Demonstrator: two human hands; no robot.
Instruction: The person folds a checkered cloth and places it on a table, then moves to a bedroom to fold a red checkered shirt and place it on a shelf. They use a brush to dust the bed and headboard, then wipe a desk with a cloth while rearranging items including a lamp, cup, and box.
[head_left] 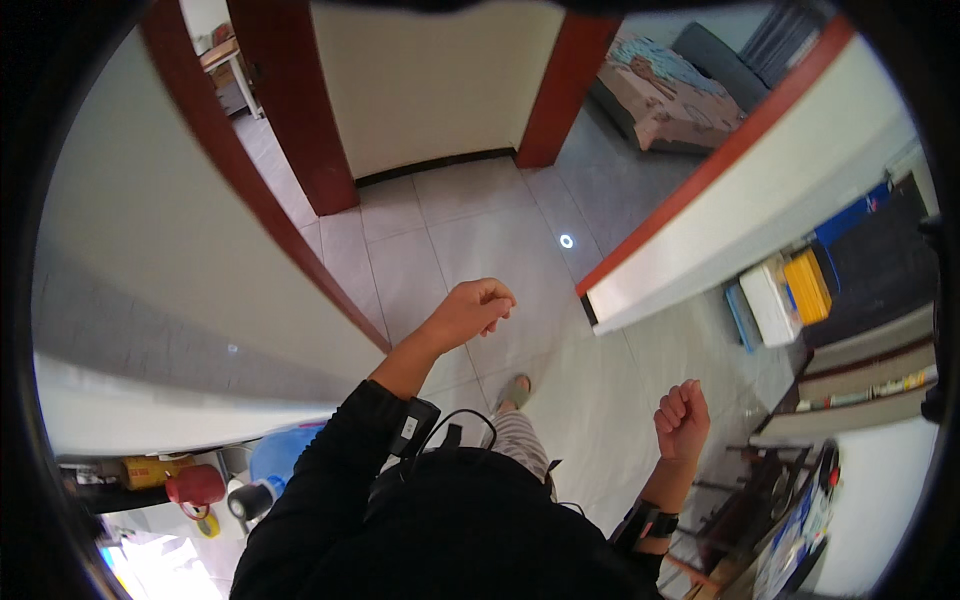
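Observation:
My left hand (470, 312) is held out in mid-air over the tiled floor (470, 235), its fingers curled in and nothing visible in them. Farther right and lower, my right hand (682, 420) is closed in a loose fist, also in the air, and no object shows in it. Neither hand touches anything. Below them one of my feet, in a grey-green slipper (515, 388), stands on the tiles.
Ahead are two doorways with red-brown frames; a bed (675, 100) shows through the right one. White and yellow boxes (806, 286) stand at the right wall, dark wooden furniture (750, 490) at the lower right. A red mug-like container (195, 485) sits at the lower left.

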